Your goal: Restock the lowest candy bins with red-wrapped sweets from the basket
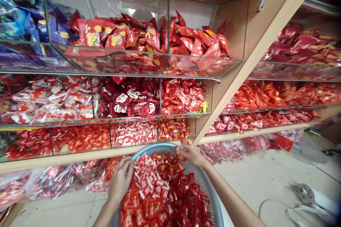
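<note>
A grey-blue plastic basket (216, 198) stands below the lowest shelf, filled with wrapped sweets in separate patches. Pink-and-white candies (147, 173) lie at its left, small red-and-yellow candies (167, 163) at the far side, shiny dark red candies (188, 202) at the right and flat red packets (141, 211) at the near left. My left hand (121, 175) is closed over the basket's left rim, its thumb partly hidden. At the far right rim, my right hand (190, 154) pinches a small red wrapped candy (181, 156) with the fingertips.
Shelves with clear dividers rise ahead, holding red orange-print packets (115, 35), maroon packets (130, 95) and red-and-yellow sweets (174, 128). A slanting wooden post (253, 60) borders them. Bagged candy (50, 181) lies under the shelf. A white device with cables (317, 198) sits on the tiled floor.
</note>
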`<state>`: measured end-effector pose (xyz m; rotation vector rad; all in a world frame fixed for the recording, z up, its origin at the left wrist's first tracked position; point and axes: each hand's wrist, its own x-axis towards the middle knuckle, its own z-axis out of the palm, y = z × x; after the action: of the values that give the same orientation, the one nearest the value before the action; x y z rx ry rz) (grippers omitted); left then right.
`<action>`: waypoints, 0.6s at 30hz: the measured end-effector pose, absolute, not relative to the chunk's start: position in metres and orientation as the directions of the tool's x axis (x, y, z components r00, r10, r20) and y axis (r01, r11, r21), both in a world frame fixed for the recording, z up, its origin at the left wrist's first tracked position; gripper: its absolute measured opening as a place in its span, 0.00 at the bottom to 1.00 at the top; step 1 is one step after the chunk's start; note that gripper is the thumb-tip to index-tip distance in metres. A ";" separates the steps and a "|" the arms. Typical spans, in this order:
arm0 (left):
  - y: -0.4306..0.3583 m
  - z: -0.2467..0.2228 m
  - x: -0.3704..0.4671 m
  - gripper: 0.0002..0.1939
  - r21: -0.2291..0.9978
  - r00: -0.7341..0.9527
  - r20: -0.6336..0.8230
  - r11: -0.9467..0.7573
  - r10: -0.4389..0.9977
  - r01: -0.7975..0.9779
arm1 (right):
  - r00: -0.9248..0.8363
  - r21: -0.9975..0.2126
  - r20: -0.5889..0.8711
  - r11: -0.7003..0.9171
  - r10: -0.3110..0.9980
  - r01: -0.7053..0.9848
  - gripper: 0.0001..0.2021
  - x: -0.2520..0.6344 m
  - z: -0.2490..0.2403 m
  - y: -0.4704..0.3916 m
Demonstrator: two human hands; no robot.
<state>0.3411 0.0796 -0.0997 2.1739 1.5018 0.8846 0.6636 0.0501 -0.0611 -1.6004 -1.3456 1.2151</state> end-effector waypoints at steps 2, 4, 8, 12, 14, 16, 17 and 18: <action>0.079 -0.099 0.341 0.13 0.603 0.242 0.292 -0.374 0.925 0.704 | 0.043 -0.880 -0.281 -0.275 0.959 0.387 0.14 0.663 -0.076 0.035; 0.079 -0.098 0.342 0.13 0.601 0.243 0.289 -0.373 0.926 0.707 | 0.068 -0.831 -0.314 -0.309 0.947 0.462 0.14 0.661 -0.088 0.026; 0.079 -0.098 0.343 0.13 0.603 0.240 0.289 -0.371 0.927 0.706 | 0.078 -0.753 -0.363 -0.341 0.929 0.563 0.16 0.656 -0.099 0.023; 0.079 -0.099 0.342 0.14 0.602 0.238 0.274 -0.359 0.932 0.713 | 0.104 -0.715 -0.432 -0.410 0.896 0.566 0.17 0.653 -0.107 0.032; 0.078 -0.099 0.342 0.14 0.601 0.235 0.270 -0.354 0.934 0.717 | 0.107 -0.714 -0.480 -0.458 0.871 0.530 0.16 0.651 -0.112 0.037; 0.078 -0.100 0.341 0.14 0.601 0.233 0.274 -0.355 0.933 0.716 | 0.127 -0.707 -0.515 -0.503 0.848 0.497 0.13 0.650 -0.115 0.040; 0.078 -0.100 0.341 0.14 0.600 0.234 0.277 -0.358 0.932 0.715 | 0.145 -0.705 -0.516 -0.515 0.844 0.487 0.11 0.649 -0.115 0.041; 0.078 -0.100 0.341 0.14 0.599 0.236 0.280 -0.361 0.931 0.715 | 0.167 -0.706 -0.506 -0.518 0.846 0.483 0.09 0.649 -0.113 0.041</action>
<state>0.3410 0.0783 -0.1000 2.1692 1.5198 0.8667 0.6488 0.0406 -0.1135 -2.0677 -1.2601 1.2955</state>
